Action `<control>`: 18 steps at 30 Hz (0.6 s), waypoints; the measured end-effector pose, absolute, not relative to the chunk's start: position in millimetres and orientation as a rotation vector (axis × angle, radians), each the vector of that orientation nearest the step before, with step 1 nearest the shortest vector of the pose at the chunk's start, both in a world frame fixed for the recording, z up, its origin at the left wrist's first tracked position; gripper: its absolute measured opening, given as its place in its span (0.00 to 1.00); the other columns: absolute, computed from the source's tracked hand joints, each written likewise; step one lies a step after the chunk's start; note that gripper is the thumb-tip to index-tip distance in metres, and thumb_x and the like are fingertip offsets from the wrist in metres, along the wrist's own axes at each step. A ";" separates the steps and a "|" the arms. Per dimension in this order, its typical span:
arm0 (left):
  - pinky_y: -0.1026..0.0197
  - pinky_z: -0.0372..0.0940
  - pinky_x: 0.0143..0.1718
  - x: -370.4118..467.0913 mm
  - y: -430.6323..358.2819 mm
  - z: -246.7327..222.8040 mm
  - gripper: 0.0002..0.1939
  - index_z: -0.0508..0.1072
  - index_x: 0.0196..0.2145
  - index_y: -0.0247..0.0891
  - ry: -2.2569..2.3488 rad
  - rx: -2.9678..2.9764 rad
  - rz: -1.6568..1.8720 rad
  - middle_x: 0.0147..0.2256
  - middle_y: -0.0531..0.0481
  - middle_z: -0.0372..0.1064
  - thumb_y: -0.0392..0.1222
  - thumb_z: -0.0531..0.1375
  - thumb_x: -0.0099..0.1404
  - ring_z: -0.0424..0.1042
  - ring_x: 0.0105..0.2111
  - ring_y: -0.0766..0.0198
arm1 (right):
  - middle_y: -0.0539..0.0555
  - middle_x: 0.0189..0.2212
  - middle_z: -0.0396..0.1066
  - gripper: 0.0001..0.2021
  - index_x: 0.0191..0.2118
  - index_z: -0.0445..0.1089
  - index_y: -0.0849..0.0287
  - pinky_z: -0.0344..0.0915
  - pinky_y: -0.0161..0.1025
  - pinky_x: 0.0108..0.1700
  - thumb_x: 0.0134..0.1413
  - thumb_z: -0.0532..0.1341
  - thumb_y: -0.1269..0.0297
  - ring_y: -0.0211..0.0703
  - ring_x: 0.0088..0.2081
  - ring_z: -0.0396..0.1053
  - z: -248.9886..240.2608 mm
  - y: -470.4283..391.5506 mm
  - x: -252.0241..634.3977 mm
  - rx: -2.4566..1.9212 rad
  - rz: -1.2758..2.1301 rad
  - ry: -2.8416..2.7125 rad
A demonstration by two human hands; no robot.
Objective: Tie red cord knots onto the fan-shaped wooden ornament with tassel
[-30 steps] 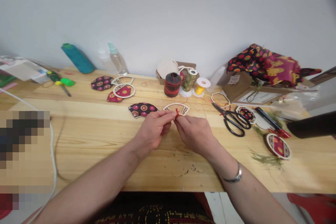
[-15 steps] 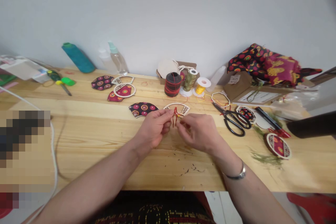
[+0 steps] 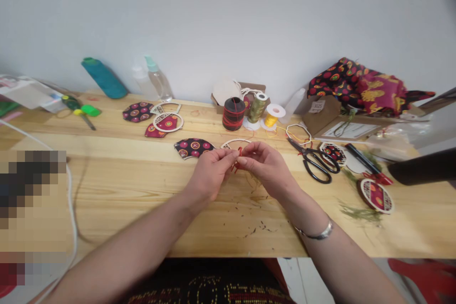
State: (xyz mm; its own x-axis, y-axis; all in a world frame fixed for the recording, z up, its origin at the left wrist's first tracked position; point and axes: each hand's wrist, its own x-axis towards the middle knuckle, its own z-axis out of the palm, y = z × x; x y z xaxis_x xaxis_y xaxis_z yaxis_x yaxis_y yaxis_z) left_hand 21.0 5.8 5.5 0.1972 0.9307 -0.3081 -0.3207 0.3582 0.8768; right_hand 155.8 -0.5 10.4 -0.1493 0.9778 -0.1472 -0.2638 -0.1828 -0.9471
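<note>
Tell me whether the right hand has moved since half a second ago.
Yes: the right hand has moved slightly up the picture, now covering the right end of the fan frame, which showed then.

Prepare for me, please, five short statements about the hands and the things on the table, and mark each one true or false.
1. The left hand and the right hand meet at a red cord. True.
2. The scissors are in the right hand. False: they lie on the wooden table, to the right of that hand.
3. The yellow spool stands between the olive spool and the black-and-red spool. False: the olive one is in the middle.
4. Patterned cloth is heaped at the cardboard box on the right. True.
5. A silver bracelet is worn on the right arm. True.
</note>
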 end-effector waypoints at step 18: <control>0.66 0.39 0.18 20.4 3.5 4.1 0.16 0.70 0.21 0.34 1.068 0.998 0.979 0.14 0.60 0.51 0.50 0.64 0.53 0.46 0.16 0.74 | 0.49 0.23 0.68 0.12 0.29 0.74 0.63 0.41 0.32 0.20 0.42 0.68 0.58 0.26 0.18 0.50 15.2 1.9 165.4 -1.143 1.720 -0.918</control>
State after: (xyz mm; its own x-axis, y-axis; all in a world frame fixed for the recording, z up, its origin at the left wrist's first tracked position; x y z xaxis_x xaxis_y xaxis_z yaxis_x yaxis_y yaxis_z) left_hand 20.4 3.5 4.1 0.1950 0.9553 -0.2220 -0.1379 0.2508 0.9582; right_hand 165.4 1.9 15.2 -0.2179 0.9233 -0.3162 -0.2514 -0.3661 -0.8960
